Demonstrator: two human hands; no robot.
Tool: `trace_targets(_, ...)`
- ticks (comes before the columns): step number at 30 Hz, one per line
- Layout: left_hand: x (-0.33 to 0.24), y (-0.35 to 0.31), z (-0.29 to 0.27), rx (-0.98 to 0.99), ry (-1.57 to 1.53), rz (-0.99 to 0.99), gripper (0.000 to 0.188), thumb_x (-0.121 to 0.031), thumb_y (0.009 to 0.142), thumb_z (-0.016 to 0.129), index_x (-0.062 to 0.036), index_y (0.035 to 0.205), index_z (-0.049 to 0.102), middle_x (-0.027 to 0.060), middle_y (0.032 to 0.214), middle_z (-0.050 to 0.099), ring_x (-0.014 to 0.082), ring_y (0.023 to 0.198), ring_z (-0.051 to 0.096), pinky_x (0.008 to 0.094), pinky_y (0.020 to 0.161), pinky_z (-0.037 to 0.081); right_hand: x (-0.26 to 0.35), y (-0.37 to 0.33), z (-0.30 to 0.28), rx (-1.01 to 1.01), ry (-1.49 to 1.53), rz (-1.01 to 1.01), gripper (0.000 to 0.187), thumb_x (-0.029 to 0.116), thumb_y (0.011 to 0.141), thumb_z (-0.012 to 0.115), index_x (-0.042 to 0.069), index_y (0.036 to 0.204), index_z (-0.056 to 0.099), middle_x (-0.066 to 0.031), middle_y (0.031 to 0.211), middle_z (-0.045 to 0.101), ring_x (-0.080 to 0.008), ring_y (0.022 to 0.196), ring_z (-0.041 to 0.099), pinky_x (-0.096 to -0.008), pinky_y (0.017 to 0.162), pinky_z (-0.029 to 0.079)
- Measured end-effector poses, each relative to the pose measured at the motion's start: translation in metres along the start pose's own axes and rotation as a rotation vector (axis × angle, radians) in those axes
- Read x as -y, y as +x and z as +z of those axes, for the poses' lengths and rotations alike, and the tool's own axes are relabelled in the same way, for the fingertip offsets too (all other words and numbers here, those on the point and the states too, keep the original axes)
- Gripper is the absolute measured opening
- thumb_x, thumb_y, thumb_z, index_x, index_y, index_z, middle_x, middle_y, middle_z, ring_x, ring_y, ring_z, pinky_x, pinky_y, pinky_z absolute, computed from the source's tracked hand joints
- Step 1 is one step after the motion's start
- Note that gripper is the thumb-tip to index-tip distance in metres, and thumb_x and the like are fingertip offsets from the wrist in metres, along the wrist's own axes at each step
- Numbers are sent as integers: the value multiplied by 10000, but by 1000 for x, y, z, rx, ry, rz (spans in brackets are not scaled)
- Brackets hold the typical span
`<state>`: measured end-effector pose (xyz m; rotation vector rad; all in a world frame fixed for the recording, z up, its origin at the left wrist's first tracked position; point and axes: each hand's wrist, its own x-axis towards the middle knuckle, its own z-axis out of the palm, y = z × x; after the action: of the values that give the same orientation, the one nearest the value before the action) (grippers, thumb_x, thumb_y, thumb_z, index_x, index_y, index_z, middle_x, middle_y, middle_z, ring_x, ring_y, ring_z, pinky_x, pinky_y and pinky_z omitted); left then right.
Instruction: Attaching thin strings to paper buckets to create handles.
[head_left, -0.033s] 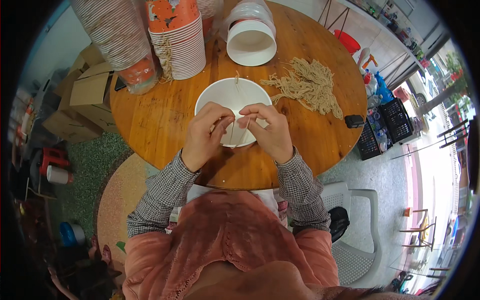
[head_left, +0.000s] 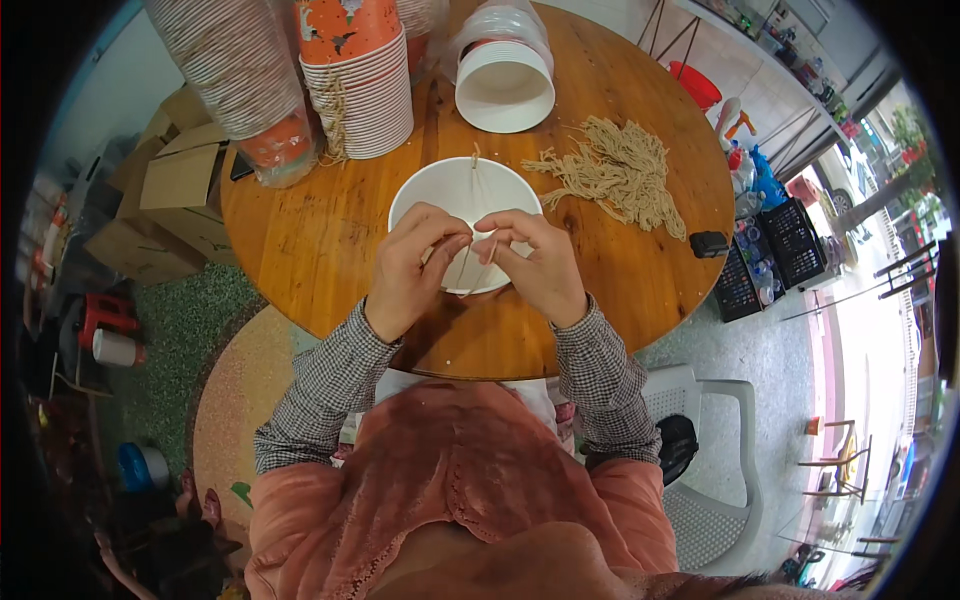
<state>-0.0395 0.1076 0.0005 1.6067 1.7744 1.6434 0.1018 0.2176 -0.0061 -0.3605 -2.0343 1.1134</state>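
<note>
A white paper bucket [head_left: 425, 187] stands in front of me near the table's edge, its open mouth up. A thin twine cord [head_left: 477, 178] passes over its far rim and hangs inside. Over the near part of the bucket, my left hand [head_left: 412, 262] pinches a strand of twine between thumb and fingertips. Just beside it, my right hand [head_left: 543, 262] is closed too, thumb and index finger together on the twine. The fingertips of both hands almost meet. Fingers partly hide the exact hold on the strand.
A loose heap of twine cords [head_left: 625, 175] lies right of the bucket. Nested orange-and-white buckets [head_left: 358, 100] rise at the back left, beside a plastic-wrapped stack [head_left: 235, 80]. Another white bucket [head_left: 505, 95] lies on its side behind. A small black object [head_left: 708, 243] sits at the table's right edge.
My fingertips have shifted slightly over the bucket. The strand that stood up by my right fingers now shows less. The bucket and other things look unmoved.
</note>
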Motion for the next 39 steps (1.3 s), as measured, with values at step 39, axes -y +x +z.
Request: trace_targets(39,-5,-14,-17,37,-192,-186,87,-48,848,637,30,888,644,13,702,609,61,653,549,206,559,460,10,11,8,136,262,226,210,74,843,565,-27,664,523,43,577,456,-14,544,386,-212,481,311)
